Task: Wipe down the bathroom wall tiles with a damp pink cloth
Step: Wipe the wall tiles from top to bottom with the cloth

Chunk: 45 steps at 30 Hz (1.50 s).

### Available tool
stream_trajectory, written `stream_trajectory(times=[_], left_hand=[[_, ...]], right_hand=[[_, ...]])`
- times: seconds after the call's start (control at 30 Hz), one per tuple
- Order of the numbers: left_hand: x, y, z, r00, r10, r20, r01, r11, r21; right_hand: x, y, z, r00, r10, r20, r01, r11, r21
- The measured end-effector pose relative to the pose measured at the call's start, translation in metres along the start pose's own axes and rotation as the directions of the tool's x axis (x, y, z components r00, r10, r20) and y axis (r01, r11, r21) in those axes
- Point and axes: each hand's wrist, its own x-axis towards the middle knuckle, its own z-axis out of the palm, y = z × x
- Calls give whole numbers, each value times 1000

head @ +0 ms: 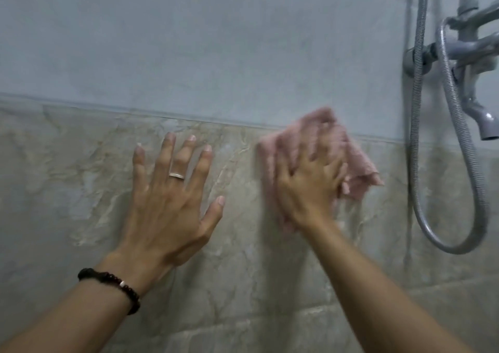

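Head view: pink cloth (pixel 359 161) under right fingers (pixel 310 153)

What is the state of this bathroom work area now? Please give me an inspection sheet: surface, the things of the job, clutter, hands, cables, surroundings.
Surface: wall tiles, beige marbled below a horizontal border line, pale grey-blue above; wetness cannot be judged.
Job's things: pink cloth, crumpled, pressed on the beige tiles just below the border; blurred.
Clutter: nothing seen.
Hands: left hand flat on the tiles, fingers spread, holding nothing; it wears a ring and, at the wrist, a dark bead bracelet. Right hand presses on the cloth, fingers spread; blurred.
Cables: no cables; a metal shower hose hangs in a loop at the right.
Surroundings: grey shower mixer with spout at the right edge.
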Motion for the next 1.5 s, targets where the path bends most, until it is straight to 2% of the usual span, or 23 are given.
stream_trajectory(times=[0.07,0.13,0.2,0.27,0.33,0.4,0.47,0.53,0.57,0.63,0.7,0.73,0.83,0.9,0.93,1.0,1.07,1.13,1.27,1.33,1.37,1.43,1.5], left_hand=[[-7,-5,-2,1000,-1,30,0,1000,27],[-18,-7,-2,998,9,55,-11,999,34],[-32,-6,0,996,40,75,-43,998,42],[-47,-5,4,995,55,86,-59,997,47],[-57,-2,8,993,53,108,-58,997,44],[-63,0,12,991,36,127,-42,998,46],[-67,2,15,989,29,144,-37,998,49],[-69,0,18,985,39,165,-50,997,62],[-70,-2,19,984,45,170,-58,996,68],[-69,-5,20,985,56,163,-69,995,77],[-70,-5,22,987,59,152,-72,994,80],[-71,-5,23,988,56,143,-68,994,80],[-76,-5,23,993,24,113,-30,998,53],[-86,-4,22,994,5,108,-8,1000,28],[-93,-4,22,994,0,108,-2,1000,23],[-109,-3,22,994,-2,112,0,1000,20],[-121,-4,23,992,-9,127,6,1000,21],[-130,-6,24,990,-22,136,18,999,33],[-144,-7,25,985,-32,167,28,999,28],[-147,-7,26,983,-22,183,18,1000,25],[-149,-6,27,982,-17,189,12,1000,25],[-151,-6,30,981,-4,196,-1,1000,26],[-153,-6,33,978,7,208,-12,1000,26]], right_hand=[[-34,3,10,950,-312,19,312,945,-94],[-33,29,7,870,-485,88,493,853,-169],[-7,45,-2,921,-383,74,390,908,-151],[11,33,-2,998,-56,-19,55,998,-42],[-6,7,8,990,44,-131,-41,999,20],[-41,1,20,960,-222,-170,216,975,-54],[-62,29,19,834,-542,-107,522,837,-166],[-51,64,10,750,-661,-31,638,734,-234],[-41,74,6,792,-611,-14,590,770,-245],[-27,70,6,945,-318,-72,300,935,-190],[-44,46,16,986,-100,-134,88,992,-91],[-63,39,22,981,-142,-131,129,987,-101],[-113,59,28,823,-568,-21,559,815,-153],[-113,89,16,697,-714,64,714,682,-156],[-104,99,13,682,-723,109,729,659,-185],[-85,97,12,829,-552,92,558,804,-206],[-92,66,19,976,-206,-66,197,972,-132],[-124,38,30,982,-153,-115,142,985,-98],[-164,68,22,852,-523,-12,519,848,-106],[-151,91,14,838,-540,79,545,819,-182],[-142,92,14,886,-454,98,464,869,-170],[-135,70,24,995,-104,-3,103,988,-114],[-157,41,32,995,74,-74,-78,995,-60]])
